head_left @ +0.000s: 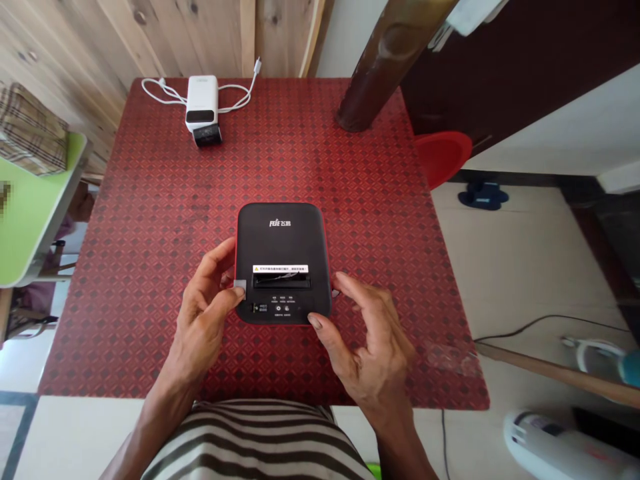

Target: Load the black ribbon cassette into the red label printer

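A black receipt printer with red sides is between my two hands, low over the front half of the table. Its top bears a white logo, a warning strip above a dark paper slot and small buttons. My left hand grips its left edge, thumb on a small grey tab, fingers partly hidden behind the side. At the lower right corner, my right hand has its thumb on the front edge and its fingers against the right side. Whether the printer's base rests on the tabletop I cannot tell.
The red patterned table holds a white power bank with white cables and a small black-faced object at its back left. A brown post stands at the back right. Beyond are a red stool and a green table.
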`<state>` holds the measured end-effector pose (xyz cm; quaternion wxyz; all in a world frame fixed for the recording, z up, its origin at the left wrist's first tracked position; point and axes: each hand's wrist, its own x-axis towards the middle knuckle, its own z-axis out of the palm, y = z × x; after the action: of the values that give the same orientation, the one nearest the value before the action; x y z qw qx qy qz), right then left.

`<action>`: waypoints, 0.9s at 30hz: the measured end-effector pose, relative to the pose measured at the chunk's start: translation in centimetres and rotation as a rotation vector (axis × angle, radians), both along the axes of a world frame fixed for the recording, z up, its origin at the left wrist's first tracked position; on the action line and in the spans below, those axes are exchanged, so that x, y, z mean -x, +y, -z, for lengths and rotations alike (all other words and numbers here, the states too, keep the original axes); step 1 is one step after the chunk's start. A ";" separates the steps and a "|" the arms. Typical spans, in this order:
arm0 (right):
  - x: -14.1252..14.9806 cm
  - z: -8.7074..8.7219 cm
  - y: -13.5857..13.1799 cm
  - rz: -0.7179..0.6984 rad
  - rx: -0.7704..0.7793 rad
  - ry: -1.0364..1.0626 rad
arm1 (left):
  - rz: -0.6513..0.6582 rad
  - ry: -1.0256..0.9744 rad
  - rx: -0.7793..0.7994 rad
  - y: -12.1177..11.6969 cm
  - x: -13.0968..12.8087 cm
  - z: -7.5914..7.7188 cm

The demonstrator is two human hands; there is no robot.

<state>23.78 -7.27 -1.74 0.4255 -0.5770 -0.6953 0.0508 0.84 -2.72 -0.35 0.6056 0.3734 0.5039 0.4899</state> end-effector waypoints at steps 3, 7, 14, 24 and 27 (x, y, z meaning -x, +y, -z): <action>0.2 0.2 -0.2 0.038 0.025 -0.004 | -0.013 0.016 0.007 0.0 -0.3 -0.1; 0.3 0.3 -0.4 0.045 0.053 0.015 | -0.013 -0.005 -0.004 0.0 -0.5 0.2; -0.7 -1.8 0.7 -0.028 0.081 0.007 | 0.019 0.016 -0.061 -0.4 -0.2 0.6; 1.4 -5.1 9.8 -0.383 0.199 -0.444 | 0.053 0.070 -0.263 0.1 0.8 3.5; 3.0 -5.6 11.6 -0.463 0.414 -0.604 | 0.047 0.113 -0.310 0.3 0.8 4.0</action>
<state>20.78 4.37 3.88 0.0555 -0.4679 -0.8749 0.1120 0.06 -2.46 -4.38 0.5228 0.5008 0.4468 0.5256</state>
